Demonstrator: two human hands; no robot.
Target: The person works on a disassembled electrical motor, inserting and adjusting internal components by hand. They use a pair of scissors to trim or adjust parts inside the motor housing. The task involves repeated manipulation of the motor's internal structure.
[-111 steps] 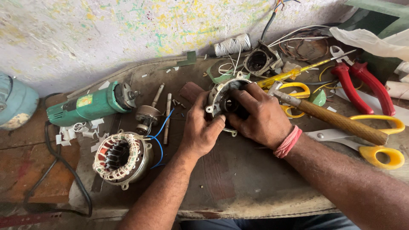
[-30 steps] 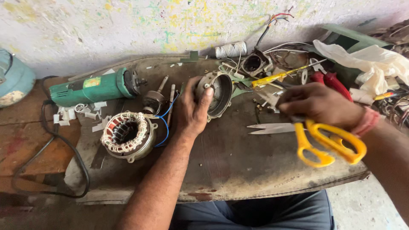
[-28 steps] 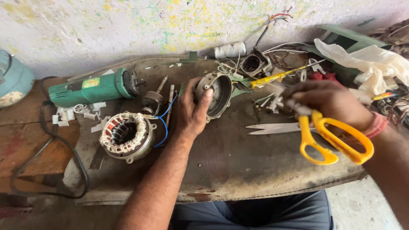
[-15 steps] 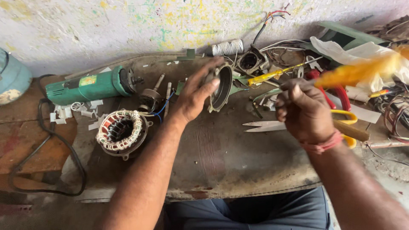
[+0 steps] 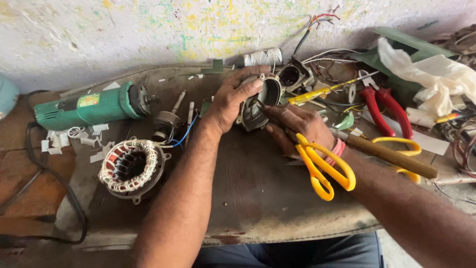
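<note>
Bench, contents as seen from beside the worker.

Left side: green angle grinder (image 5: 89, 107) lying on its side, head toward the middle; black cable (image 5: 44, 173) looping off it across the reddish board; white paper scraps (image 5: 74, 139) scattered below it. Wound stator (image 5: 130, 167), white-laced coils over a dark core, sits just left of the left forearm, with blue wire (image 5: 184, 135) leading off it. A small armature with shaft (image 5: 167, 121) lies between grinder and left wrist.

Back row: spool of white thread (image 5: 263, 56) against the wall; second grey housing (image 5: 293, 77) with loose wires rising behind it; yellow-handled screwdriver (image 5: 317, 93); red-handled pliers (image 5: 386, 106); crumpled white cloth (image 5: 431, 79) on green sheet. A wooden-handled tool (image 5: 391, 156) lies just right of the right wrist, across a second pair of yellow scissors (image 5: 404, 159).

Surface: worn, dark, stained board, edge chipped. Wall behind is rough white plaster flecked with yellow and green paint.

Held item: round grey metal motor end cover (image 5: 258, 101), dished, dark inside, tilted on edge at bench centre-back. Left hand (image 5: 233, 99) wraps its rim, fingers curled over the top. Right hand (image 5: 297, 126) carries yellow-handled scissors (image 5: 325, 166), handles hanging loose toward the wrist, while its fingertips (image 5: 270, 110) pinch at something small and dark inside the cover; what exactly cannot be told. Nothing lies between viewer and cover but the two hands themselves.
</note>
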